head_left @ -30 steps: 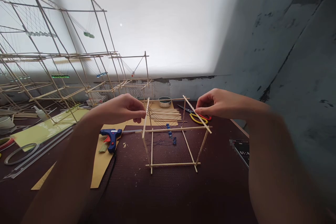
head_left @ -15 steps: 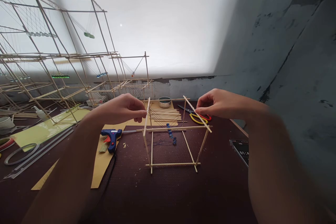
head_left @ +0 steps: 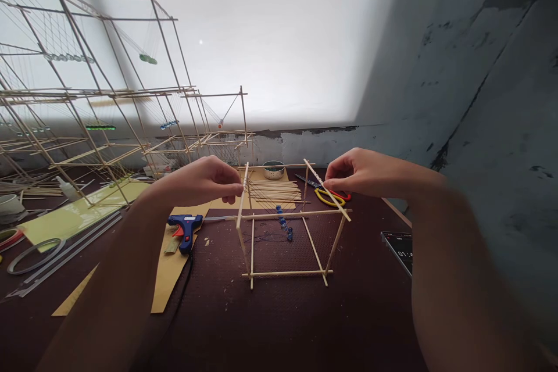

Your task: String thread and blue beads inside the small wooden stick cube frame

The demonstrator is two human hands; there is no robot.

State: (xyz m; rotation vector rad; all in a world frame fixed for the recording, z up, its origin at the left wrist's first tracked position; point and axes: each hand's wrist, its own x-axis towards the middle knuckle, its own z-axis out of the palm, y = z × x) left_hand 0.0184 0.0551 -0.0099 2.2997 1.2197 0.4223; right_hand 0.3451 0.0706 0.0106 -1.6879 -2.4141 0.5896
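A small cube frame of thin wooden sticks [head_left: 288,272] stands on the dark mat at centre. My left hand [head_left: 204,180] pinches the frame's top left stick, fingers closed on it. My right hand [head_left: 364,171] pinches the top right stick the same way. Several blue beads [head_left: 284,224] on dark thread lie on the mat inside the frame. Behind the frame lies a bundle of loose sticks [head_left: 274,190] on tan paper.
A blue glue gun [head_left: 185,225] lies left of the frame. Yellow and red scissors [head_left: 329,195] and a small metal bowl [head_left: 273,169] sit behind. Tall stick frames with hanging beads [head_left: 87,93] fill the left. A phone [head_left: 399,247] lies at right, a tape ring [head_left: 30,250] at far left.
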